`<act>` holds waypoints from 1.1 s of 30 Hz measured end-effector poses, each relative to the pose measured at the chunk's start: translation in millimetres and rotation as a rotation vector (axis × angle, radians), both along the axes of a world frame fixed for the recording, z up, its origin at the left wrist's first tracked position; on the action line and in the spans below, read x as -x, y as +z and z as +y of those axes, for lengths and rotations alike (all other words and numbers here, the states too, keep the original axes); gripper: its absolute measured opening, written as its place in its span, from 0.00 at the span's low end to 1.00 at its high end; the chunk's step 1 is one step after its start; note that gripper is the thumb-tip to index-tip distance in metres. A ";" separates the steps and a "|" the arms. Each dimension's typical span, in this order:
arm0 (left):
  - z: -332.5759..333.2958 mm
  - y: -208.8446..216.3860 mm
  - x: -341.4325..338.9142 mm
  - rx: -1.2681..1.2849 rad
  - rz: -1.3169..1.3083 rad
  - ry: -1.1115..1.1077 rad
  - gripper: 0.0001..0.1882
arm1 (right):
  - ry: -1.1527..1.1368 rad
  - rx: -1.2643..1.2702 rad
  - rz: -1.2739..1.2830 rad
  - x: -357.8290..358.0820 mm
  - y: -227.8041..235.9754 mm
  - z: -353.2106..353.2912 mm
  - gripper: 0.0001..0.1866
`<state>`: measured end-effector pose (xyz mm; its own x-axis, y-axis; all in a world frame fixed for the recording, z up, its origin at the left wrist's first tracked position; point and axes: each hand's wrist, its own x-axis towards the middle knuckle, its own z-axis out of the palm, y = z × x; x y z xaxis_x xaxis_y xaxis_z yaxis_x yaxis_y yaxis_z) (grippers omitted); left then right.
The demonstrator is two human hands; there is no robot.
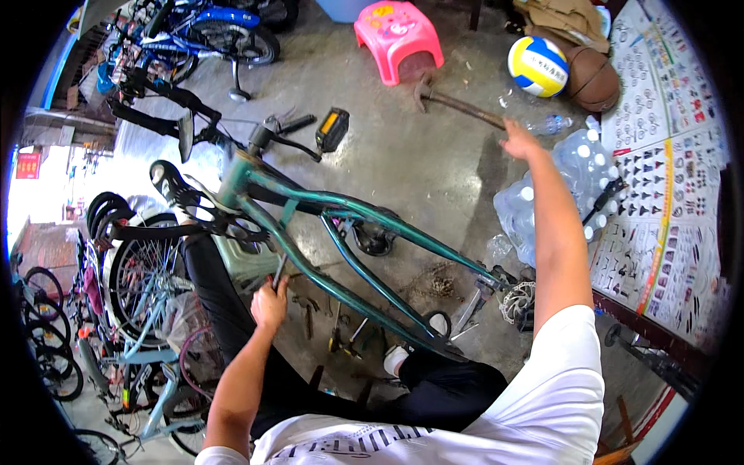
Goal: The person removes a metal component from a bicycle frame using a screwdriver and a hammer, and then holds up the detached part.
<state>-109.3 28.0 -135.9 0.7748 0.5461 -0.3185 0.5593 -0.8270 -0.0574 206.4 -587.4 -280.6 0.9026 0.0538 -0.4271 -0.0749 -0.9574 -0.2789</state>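
Observation:
My right hand (519, 142) is stretched out to the far right, closed around the wooden handle of a hammer (465, 108). The hammer's head is raised well away from the green bicycle frame (333, 203), which lies slanted across the middle. In my left hand (270, 304) is a thin metal rod-like tool (280, 267), pointing up beside the frame's wide end. Its exact kind and whether its tip touches the frame cannot be made out. A black crank and chainring assembly (205, 213) sits at that end. A black pedal (332, 129) shows above the frame.
Hand tools (345, 339) and a chain (435, 287) lie on the floor below the frame. A pink stool (397, 35), a volleyball (538, 67), a basketball (593, 77) and packed water bottles (554, 182) stand beyond. Several bicycles (139, 310) crowd the left side. A disc rotor (517, 303) is at the right.

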 end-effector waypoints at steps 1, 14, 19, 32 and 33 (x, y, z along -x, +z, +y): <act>1.5 -1.0 -5.0 -0.010 -0.014 0.000 0.30 | -0.021 0.007 0.012 -6.4 -7.4 -3.3 0.41; -21.7 -1.9 -7.3 -0.031 0.001 0.168 0.26 | -0.028 0.059 0.102 -50.7 -86.6 -13.2 0.46; -21.9 -1.8 -0.4 0.014 -0.044 0.177 0.27 | -0.043 0.061 0.060 -43.1 -88.7 -7.5 0.44; -27.3 4.5 6.5 -0.055 -0.003 0.143 0.22 | 0.121 0.137 0.015 -26.1 -72.8 55.5 0.37; -24.5 2.8 5.3 -0.065 -0.003 0.117 0.24 | 0.145 0.175 -0.025 -22.8 -83.6 52.7 0.35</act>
<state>-114.6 3.5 -133.1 0.7057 0.6519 -0.2777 0.6516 -0.7510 -0.1071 229.3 -534.7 -364.2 0.9010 0.1113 -0.4193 0.0722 -0.9915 -0.1079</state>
